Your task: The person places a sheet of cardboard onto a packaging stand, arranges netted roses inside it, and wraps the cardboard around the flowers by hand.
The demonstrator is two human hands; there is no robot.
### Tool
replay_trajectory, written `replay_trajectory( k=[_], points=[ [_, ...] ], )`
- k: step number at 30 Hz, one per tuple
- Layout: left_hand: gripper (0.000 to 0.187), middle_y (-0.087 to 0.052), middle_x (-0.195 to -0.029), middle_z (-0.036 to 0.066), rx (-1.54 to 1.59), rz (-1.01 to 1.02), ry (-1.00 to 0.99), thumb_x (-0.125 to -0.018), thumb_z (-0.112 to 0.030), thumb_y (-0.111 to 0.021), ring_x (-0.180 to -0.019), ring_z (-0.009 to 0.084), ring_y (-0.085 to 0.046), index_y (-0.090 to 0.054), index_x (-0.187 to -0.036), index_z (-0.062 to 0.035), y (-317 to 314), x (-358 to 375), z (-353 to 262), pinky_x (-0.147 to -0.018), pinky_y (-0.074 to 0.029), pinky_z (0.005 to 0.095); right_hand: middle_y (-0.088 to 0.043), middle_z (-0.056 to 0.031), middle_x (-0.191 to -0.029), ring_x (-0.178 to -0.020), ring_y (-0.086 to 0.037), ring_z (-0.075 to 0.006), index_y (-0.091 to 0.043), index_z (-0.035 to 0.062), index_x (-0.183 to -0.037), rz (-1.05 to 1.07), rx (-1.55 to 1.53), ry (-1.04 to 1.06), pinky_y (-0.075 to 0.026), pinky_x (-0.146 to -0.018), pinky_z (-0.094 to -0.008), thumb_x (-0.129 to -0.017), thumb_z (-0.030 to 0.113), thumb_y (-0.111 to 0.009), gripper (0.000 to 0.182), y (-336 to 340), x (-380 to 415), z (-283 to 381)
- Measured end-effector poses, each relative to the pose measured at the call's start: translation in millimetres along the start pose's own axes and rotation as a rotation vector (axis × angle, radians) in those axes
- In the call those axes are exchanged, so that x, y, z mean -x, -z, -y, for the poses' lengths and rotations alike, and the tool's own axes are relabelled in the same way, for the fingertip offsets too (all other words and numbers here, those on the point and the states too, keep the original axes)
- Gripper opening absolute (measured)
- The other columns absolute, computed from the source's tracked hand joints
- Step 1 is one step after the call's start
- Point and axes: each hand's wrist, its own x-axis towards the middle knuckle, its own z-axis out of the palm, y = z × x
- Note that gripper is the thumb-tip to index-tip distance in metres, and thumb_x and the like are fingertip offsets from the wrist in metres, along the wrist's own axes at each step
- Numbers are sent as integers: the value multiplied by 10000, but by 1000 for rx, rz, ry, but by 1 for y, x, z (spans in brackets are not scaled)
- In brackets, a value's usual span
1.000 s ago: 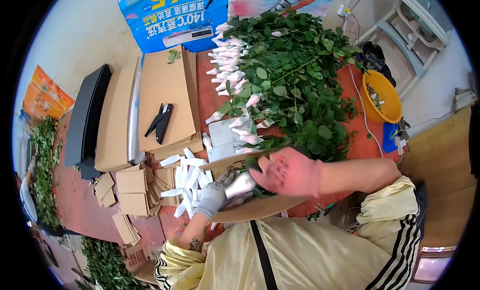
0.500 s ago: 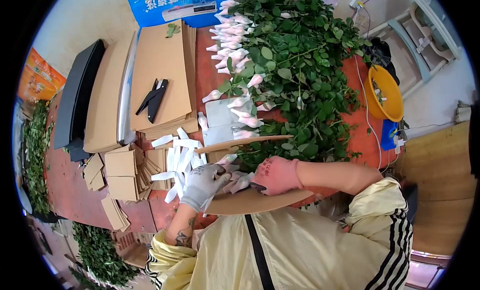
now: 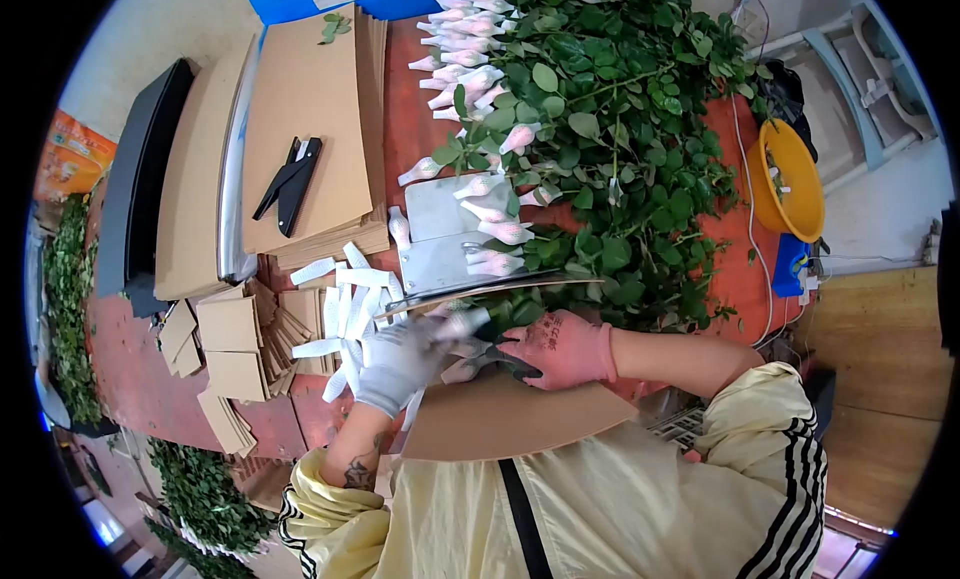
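Observation:
My left hand, in a white-grey glove, is closed at a rose bud in a white foam net; its fingertips are blurred. My right hand, in a pink glove with dark fingertips, curls over roses lying side by side, its grip partly hidden. Below both hands is a brown cardboard sheet against my jacket. Another cardboard edge stands just beyond them. Left of my left hand, loose white foam nets lie in a heap.
Leafy rose stems with netted buds cover the red table's right side. A black stapler rests on stacked cardboard sheets. Small cardboard pieces lie at left. A metal plate sits beyond my hands, a yellow basin at right.
My left hand moves with a netted bud at its fingertips. My right hand shifts slightly, and more of the near cardboard sheet shows. The whole view has tilted downward a little.

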Motion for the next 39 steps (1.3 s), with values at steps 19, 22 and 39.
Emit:
replay_trajectory(
  k=[19, 22, 39],
  points=[
    [266, -642, -791, 87, 163, -136, -37, -779, -364, -659, -748, 272, -624, -643, -807, -100, -6, 40, 8, -647, -467, 374, -592, -86, -874, -777, -629, -238, -565, 87, -935, -161, 190, -16, -482, -633, -408, -760, 265, -608, 253, -39, -31, -2],
    [358, -651, -796, 95, 111, -20, -32, -778, -472, -625, -758, 278, -631, -661, -832, -120, -5, 32, 11, -664, -475, 383, -596, -104, -910, -787, -632, -272, -539, 95, -1036, -63, 167, -32, -495, -639, -399, -800, 336, -580, 339, -29, -34, -1],
    [332, -666, -918, 135, -119, 286, -115, -836, -387, -540, -840, 313, -640, -649, -1080, -190, -25, 12, 31, -748, -491, 420, -618, -60, -806, -757, -641, -244, -609, 100, -820, -19, 210, -101, -478, -610, -395, -765, 246, -569, 162, -33, -26, 1]
  ],
)
